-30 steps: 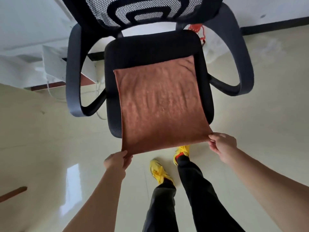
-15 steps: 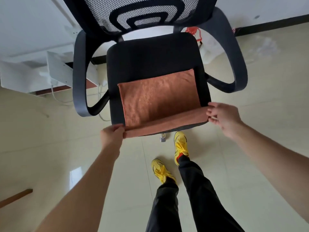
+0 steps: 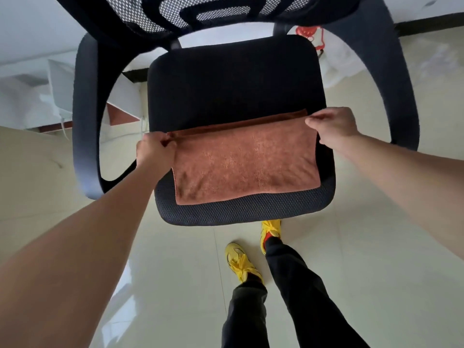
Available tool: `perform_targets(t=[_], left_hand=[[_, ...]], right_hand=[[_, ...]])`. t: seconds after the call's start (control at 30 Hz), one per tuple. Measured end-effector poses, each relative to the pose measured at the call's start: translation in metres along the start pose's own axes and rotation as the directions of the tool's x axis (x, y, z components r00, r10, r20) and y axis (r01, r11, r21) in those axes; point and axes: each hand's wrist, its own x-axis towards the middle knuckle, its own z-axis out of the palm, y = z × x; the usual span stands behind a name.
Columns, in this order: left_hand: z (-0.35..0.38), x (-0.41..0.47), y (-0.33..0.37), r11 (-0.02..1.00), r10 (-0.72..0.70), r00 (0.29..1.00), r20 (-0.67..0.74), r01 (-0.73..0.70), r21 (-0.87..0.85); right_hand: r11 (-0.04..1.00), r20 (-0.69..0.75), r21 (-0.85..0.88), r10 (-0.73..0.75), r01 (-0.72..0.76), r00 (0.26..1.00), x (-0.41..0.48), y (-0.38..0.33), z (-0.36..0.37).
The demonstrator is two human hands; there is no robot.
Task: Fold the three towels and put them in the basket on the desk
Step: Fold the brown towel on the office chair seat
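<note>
A brown towel (image 3: 244, 162) lies folded in half on the black seat of an office chair (image 3: 233, 81), its fold along the near edge. My left hand (image 3: 154, 149) pinches the towel's far left corner. My right hand (image 3: 331, 126) pinches the far right corner. Both doubled edges lie together along the far side. No basket, desk or other towel is in view.
The chair's armrests (image 3: 85, 121) curve on both sides of the seat and its mesh back (image 3: 200, 11) rises beyond. My legs and yellow shoes (image 3: 241, 262) stand on the glossy tiled floor just before the chair. White furniture (image 3: 60, 91) stands at the left.
Both hands carried the towel's near edge away from me over the seat and laid it onto the far edge, so the flat towel is now folded in half.
</note>
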Motion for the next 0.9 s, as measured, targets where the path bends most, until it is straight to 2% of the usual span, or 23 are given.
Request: perform_targets(t=[0.2,0.4,0.5,0.57,0.67,0.73,0.8,0.87,0.9], left_hand=[[0.022,0.038,0.002,0.995,-0.087,0.995,0.046,0.084,0.062],[0.035,0.054,0.004,0.987,-0.085,0.996,-0.032,0.089,0.136],[0.033,0.055,0.007,0.981,-0.129,0.991,-0.035,0.133,0.142],[0.028,0.049,0.011,0.976,-0.126,0.987,-0.103,0.142,0.162],[0.029,0.026,0.023,0.987,0.089,0.970,-0.228,-0.056,0.151],[0.043,0.004,0.031,0.976,0.213,0.967,-0.142,-0.202,0.085],[0.063,-0.016,0.033,0.980,0.197,0.978,0.062,-0.199,0.015],[0.080,-0.030,0.023,0.993,0.113,0.974,0.195,-0.108,-0.038],[0.084,-0.036,0.015,0.996,0.081,0.977,0.198,-0.074,-0.042]], right_hand=[[0.970,0.028,-0.235,-0.064,0.069,0.998,0.037,0.004,0.011],[0.891,0.040,-0.407,-0.202,0.200,0.979,0.049,0.006,0.013],[0.865,0.052,-0.471,-0.170,0.174,0.984,0.048,0.001,0.012],[0.817,0.034,-0.544,-0.209,0.194,0.977,0.041,-0.009,0.010],[0.770,-0.012,-0.532,-0.423,0.353,0.906,0.018,-0.025,0.014],[0.773,0.038,-0.419,-0.510,0.477,0.860,-0.005,-0.032,0.027],[0.828,0.248,-0.276,-0.429,0.488,0.869,-0.031,-0.028,0.050],[0.959,0.499,-0.127,-0.157,0.251,0.852,-0.052,-0.009,0.070],[0.993,0.576,-0.078,-0.029,0.090,0.817,-0.058,0.002,0.073]])
